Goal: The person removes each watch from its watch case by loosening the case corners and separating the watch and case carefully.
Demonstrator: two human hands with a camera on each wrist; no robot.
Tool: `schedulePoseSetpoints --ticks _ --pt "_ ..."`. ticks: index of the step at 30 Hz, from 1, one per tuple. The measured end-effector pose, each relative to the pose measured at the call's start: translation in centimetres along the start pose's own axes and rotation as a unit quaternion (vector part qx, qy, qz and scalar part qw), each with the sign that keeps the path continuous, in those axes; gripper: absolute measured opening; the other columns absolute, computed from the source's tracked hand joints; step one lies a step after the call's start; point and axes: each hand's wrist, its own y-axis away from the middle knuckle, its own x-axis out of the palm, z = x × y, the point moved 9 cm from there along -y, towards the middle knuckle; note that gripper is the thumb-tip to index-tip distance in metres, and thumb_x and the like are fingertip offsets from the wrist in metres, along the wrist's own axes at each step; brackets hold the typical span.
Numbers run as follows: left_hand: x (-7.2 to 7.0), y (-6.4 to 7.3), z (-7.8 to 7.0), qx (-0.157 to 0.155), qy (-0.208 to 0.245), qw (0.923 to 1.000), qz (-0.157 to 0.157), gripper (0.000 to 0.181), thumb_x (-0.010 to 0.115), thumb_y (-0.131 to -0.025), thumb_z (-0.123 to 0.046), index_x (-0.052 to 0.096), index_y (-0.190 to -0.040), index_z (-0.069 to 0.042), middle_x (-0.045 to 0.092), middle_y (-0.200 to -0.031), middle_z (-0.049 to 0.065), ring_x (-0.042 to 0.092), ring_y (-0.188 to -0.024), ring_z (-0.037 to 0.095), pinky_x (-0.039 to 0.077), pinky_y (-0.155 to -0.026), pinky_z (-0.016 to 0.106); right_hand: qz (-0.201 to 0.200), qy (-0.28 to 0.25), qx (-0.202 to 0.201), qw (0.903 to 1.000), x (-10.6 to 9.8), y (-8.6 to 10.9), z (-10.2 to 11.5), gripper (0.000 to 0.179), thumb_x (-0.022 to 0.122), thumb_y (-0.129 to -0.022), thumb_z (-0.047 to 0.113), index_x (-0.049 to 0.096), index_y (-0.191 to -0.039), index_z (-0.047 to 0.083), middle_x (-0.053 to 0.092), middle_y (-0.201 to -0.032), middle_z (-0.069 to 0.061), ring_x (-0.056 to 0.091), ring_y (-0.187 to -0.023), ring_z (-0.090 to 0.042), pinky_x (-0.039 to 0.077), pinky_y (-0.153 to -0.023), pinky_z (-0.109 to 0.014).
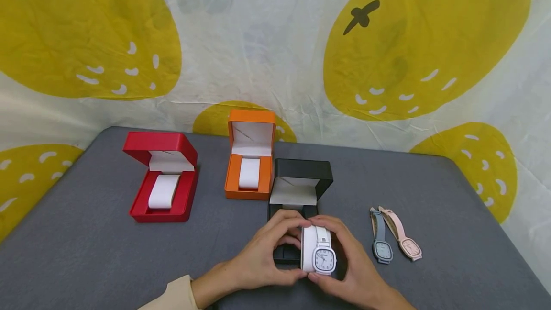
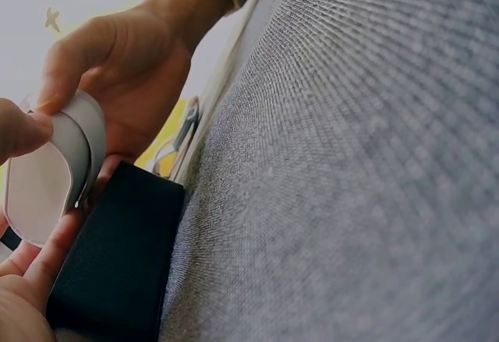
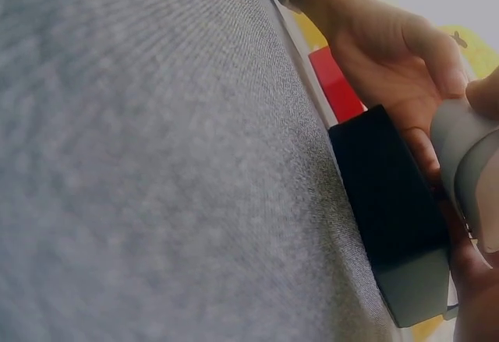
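Observation:
A white wristwatch (image 1: 324, 259) with a square-cornered dial sits round a white watch cushion (image 1: 308, 249), its dial facing up. My left hand (image 1: 260, 257) pinches the cushion's left side between thumb and fingers. On the other side my right hand (image 1: 355, 264) grips the cushion with the watch strap. Both hands hold it just above the front of an open black watch box (image 1: 303, 169), whose base is partly hidden by the left hand. From the side, the left wrist view shows the cushion's flat end (image 2: 39, 190) and the box's dark wall (image 2: 117, 256).
An open red watch box (image 1: 189, 200) stands at the left and an open orange one (image 1: 234, 171) behind the black box, each with a white cushion inside. To the right lie a blue-grey watch (image 1: 381, 248) and a pink watch (image 1: 409, 245) on the grey tabletop (image 1: 86, 252). A patterned curtain hangs behind.

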Motion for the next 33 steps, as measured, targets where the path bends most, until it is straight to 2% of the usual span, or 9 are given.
schedulePoseSetpoints --ticks 7,17,23,30,33 --pt "0.0 0.0 0.0 0.001 0.006 1.0000 0.003 0.068 0.076 -0.069 0.015 0.042 -0.128 0.011 0.038 -0.121 0.025 0.055 -0.099 0.030 0.053 -0.081 0.035 0.003 -0.037 0.003 0.9993 -0.1 0.1 -0.4 0.081 0.083 -0.064 -0.006 0.039 -0.133 -0.006 0.045 -0.126 -0.018 0.053 -0.102 -0.020 0.050 -0.079 -0.027" --pt "-0.2 0.1 0.1 0.002 -0.010 0.9999 -0.001 0.069 0.074 -0.067 0.017 0.042 -0.128 0.011 0.039 -0.124 0.025 0.054 -0.101 0.032 0.053 -0.082 0.035 0.006 -0.029 0.004 0.9996 0.1 0.3 -0.9 0.085 0.081 -0.064 -0.010 0.037 -0.136 -0.007 0.043 -0.131 -0.020 0.052 -0.106 -0.021 0.049 -0.083 -0.025" --pt "-0.3 0.1 0.2 -0.010 -0.012 0.9999 -0.006 0.067 0.075 -0.069 0.015 0.043 -0.127 0.010 0.039 -0.124 0.024 0.054 -0.101 0.030 0.052 -0.083 0.035 -0.005 -0.004 0.028 0.9996 -0.1 0.6 -1.6 0.089 0.088 -0.062 -0.001 0.039 -0.136 -0.002 0.044 -0.131 -0.016 0.052 -0.108 -0.019 0.046 -0.087 -0.022" --pt "-0.3 0.2 0.3 -0.017 -0.010 0.9998 -0.007 0.066 0.076 -0.069 0.014 0.044 -0.127 0.009 0.039 -0.125 0.023 0.054 -0.102 0.028 0.052 -0.083 0.035 -0.012 0.005 0.022 0.9997 -0.3 -0.3 0.3 0.088 0.090 -0.058 -0.001 0.042 -0.132 -0.006 0.046 -0.126 -0.017 0.051 -0.108 -0.016 0.044 -0.088 -0.020" --pt "-0.2 0.1 0.3 -0.017 -0.008 0.9998 -0.005 0.067 0.075 -0.069 0.015 0.043 -0.127 0.009 0.039 -0.125 0.023 0.054 -0.102 0.029 0.052 -0.083 0.035 -0.008 0.015 0.030 0.9994 -0.3 -0.2 0.1 0.087 0.090 -0.060 0.000 0.042 -0.132 -0.003 0.046 -0.127 -0.015 0.051 -0.107 -0.016 0.046 -0.086 -0.020"
